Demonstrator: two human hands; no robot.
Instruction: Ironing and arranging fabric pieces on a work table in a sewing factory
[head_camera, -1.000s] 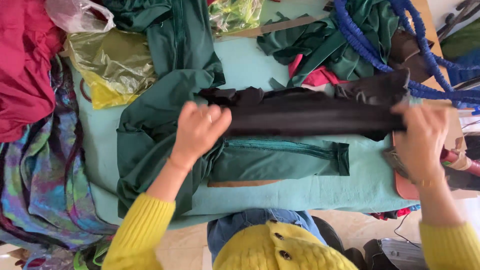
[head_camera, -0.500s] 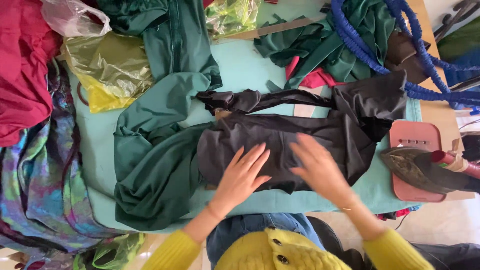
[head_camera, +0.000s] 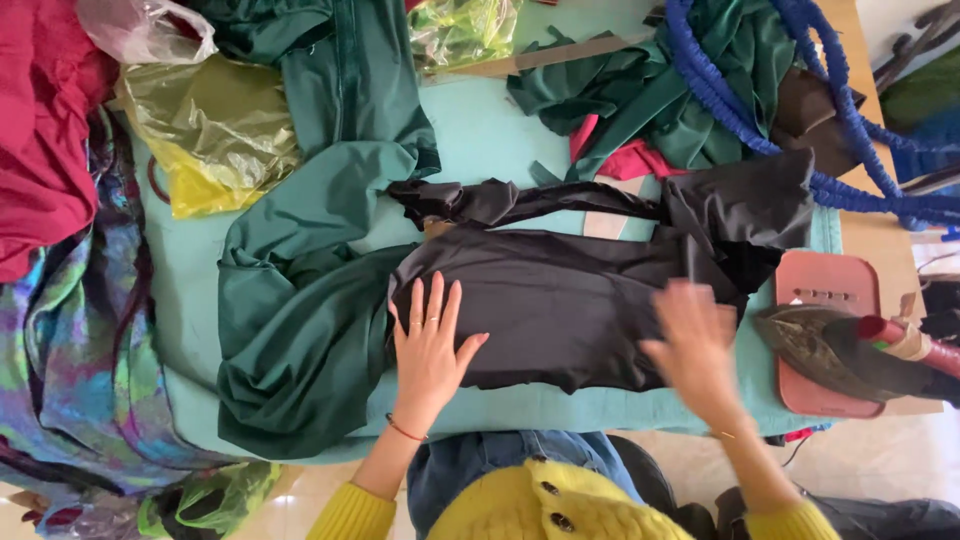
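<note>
Pressing one black cloth, two hands

Left hand lies flat, fingers spread, on the near left end of the black satin cloth; right hand, blurred, open-palmed at its right end.

Left hand: laid flat, fingers spread, on the black cloth.
Right hand: blurred, placed over the cloth's right part.
Green fabric: bunched just left of the black cloth.
Iron: rested on a pink stand.
</note>
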